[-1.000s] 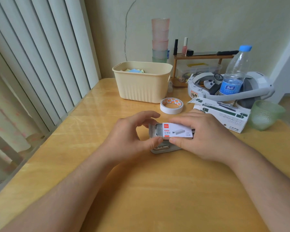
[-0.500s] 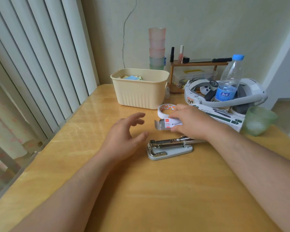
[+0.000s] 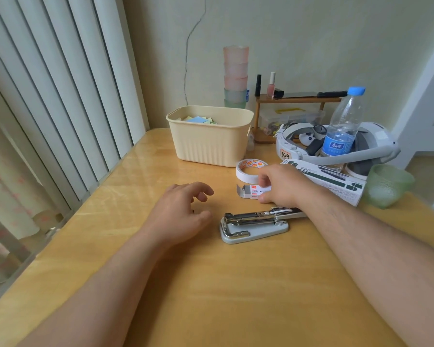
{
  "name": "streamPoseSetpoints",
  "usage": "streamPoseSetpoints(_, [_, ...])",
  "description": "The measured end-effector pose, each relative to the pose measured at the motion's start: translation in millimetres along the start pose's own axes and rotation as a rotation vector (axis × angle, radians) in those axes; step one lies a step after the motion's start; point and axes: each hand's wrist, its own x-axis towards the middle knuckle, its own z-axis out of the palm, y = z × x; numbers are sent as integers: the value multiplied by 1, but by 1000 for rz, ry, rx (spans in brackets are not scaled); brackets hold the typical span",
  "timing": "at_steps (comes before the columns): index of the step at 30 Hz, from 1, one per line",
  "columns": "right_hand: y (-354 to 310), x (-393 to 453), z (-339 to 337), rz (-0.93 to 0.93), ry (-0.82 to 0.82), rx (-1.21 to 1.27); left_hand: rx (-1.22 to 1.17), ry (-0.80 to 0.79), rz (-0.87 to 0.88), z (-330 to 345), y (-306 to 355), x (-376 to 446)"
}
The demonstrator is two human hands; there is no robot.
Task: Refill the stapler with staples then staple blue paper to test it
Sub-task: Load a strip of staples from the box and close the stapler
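Observation:
A grey stapler [image 3: 254,225] lies on the wooden table [image 3: 211,284] with its top swung open and the metal staple channel showing. Just behind it my right hand [image 3: 280,185] grips a small white staple box [image 3: 251,191], whose end flap is open, down at the table surface. My left hand [image 3: 183,211] hovers to the left of the stapler, fingers loosely spread, holding nothing. Blue and other coloured paper sheets [image 3: 197,119] lie inside the cream basket [image 3: 211,144] at the back.
A roll of white tape [image 3: 251,170] sits behind the staple box. To the right lie a long white-and-green carton [image 3: 336,180], a green glass cup [image 3: 386,185], a water bottle [image 3: 343,126] and a white headset [image 3: 336,146]. Window blinds line the table's left edge.
My right hand carried the staple box off the stapler and set it down near the tape roll. My left hand let go and drew back to the left.

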Motion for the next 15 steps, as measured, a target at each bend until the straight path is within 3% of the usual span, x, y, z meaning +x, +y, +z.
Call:
streamPoseSetpoints(9, [0, -6, -8, 63, -13, 56, 96, -73, 15, -24, -3, -5])
streamPoseSetpoints(15, [-12, -42, -13, -33, 184, 178, 182, -163, -95, -36, -13, -6])
